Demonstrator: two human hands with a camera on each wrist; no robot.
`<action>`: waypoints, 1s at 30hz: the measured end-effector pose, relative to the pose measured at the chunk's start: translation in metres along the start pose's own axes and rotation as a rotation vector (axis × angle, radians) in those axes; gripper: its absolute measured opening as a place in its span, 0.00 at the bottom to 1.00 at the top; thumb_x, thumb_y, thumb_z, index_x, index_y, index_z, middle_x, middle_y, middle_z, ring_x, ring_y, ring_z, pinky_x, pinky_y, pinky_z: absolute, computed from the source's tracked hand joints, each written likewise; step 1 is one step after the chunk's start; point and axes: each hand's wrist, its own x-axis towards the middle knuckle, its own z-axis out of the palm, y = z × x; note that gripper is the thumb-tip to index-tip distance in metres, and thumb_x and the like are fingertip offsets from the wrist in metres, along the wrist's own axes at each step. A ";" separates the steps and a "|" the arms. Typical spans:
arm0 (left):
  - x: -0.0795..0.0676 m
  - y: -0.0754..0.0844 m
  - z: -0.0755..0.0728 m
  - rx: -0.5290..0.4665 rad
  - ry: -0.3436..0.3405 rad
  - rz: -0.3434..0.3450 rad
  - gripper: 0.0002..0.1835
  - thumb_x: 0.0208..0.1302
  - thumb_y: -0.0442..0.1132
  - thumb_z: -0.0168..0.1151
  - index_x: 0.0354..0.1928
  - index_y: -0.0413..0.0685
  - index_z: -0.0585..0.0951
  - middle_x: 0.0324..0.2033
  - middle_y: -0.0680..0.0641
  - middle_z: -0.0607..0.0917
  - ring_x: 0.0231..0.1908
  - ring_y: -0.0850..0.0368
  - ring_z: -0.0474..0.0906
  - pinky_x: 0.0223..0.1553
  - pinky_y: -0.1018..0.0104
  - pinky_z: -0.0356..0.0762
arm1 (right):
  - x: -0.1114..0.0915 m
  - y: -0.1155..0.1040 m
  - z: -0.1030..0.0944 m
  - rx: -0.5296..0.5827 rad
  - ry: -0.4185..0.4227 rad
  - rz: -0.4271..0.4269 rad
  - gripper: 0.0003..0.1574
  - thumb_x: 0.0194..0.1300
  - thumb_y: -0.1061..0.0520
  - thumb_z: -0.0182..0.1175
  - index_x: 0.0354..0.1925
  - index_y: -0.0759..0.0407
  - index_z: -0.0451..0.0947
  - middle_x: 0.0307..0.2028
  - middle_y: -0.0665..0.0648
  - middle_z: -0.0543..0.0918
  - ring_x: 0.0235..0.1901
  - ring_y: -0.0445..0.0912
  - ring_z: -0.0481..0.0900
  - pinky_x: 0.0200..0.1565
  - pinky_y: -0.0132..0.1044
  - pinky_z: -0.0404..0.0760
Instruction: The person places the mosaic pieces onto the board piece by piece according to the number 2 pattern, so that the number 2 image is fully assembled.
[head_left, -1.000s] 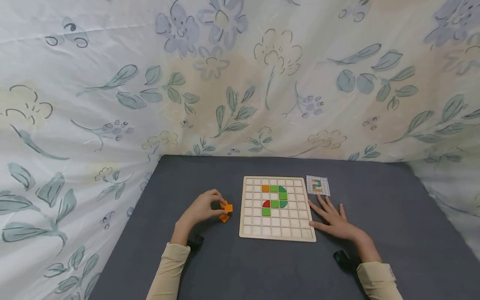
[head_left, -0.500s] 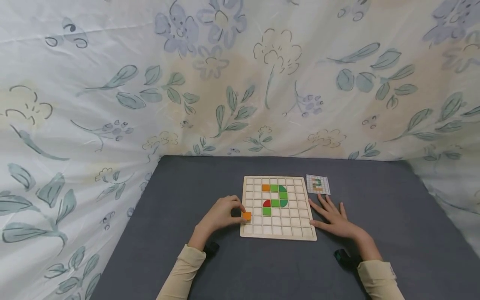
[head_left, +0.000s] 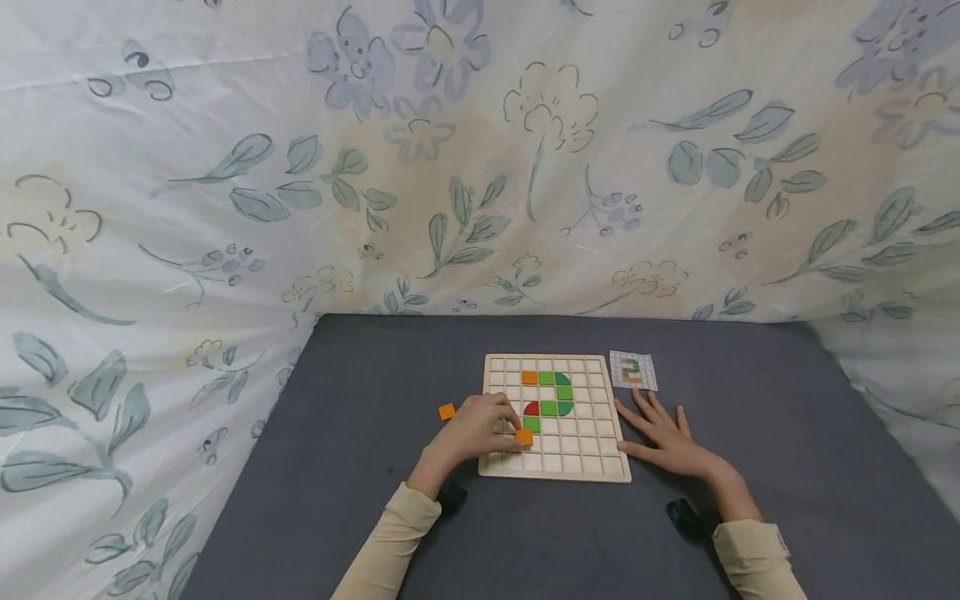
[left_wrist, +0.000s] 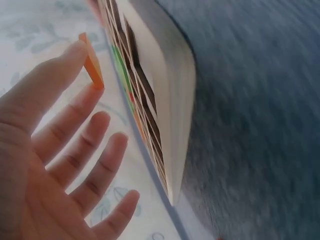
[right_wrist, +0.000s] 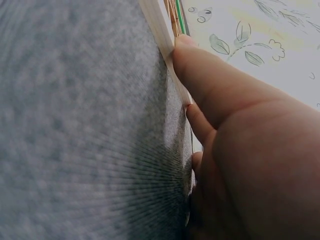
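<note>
My left hand (head_left: 478,428) pinches an orange square tile (head_left: 524,437) by its edge between thumb and index finger, over the wooden grid board (head_left: 585,462). In the left wrist view the same orange tile (left_wrist: 93,65) is seen edge-on, apart from the board, while the other fingers stay loosely spread. On the board lie an orange square (head_left: 529,378), several green squares (head_left: 548,408), two green rounded pieces (head_left: 564,408) and a red rounded piece (head_left: 532,408). My right hand (head_left: 666,442) rests with spread fingers beside the board, its thumb (right_wrist: 200,60) touching the right edge.
A small printed pattern card (head_left: 633,370) lies by the board's top right corner. One loose orange tile (head_left: 447,412) is on the dark tablecloth (head_left: 570,533), left of the board. A floral curtain (head_left: 450,167) closes off the back and sides.
My left hand has taken an orange tile from the loose ones at left and carried it rightwards over the board, just below the lowest green square. The right hand has stayed in place.
</note>
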 end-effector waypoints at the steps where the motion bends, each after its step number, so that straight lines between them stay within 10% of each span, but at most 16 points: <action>1: 0.001 0.001 0.001 0.008 -0.002 -0.001 0.14 0.50 0.56 0.68 0.35 0.58 0.85 0.34 0.55 0.79 0.31 0.63 0.73 0.36 0.69 0.70 | 0.001 0.000 0.000 0.002 -0.004 0.001 0.45 0.63 0.41 0.56 0.72 0.49 0.50 0.71 0.67 0.40 0.69 0.66 0.31 0.59 0.70 0.21; 30: 0.013 0.011 0.015 0.196 -0.059 -0.066 0.15 0.47 0.61 0.67 0.35 0.65 0.83 0.37 0.59 0.78 0.38 0.61 0.73 0.54 0.55 0.69 | 0.000 -0.003 -0.001 -0.008 0.000 0.003 0.45 0.63 0.41 0.56 0.72 0.50 0.51 0.71 0.68 0.41 0.69 0.67 0.32 0.59 0.71 0.23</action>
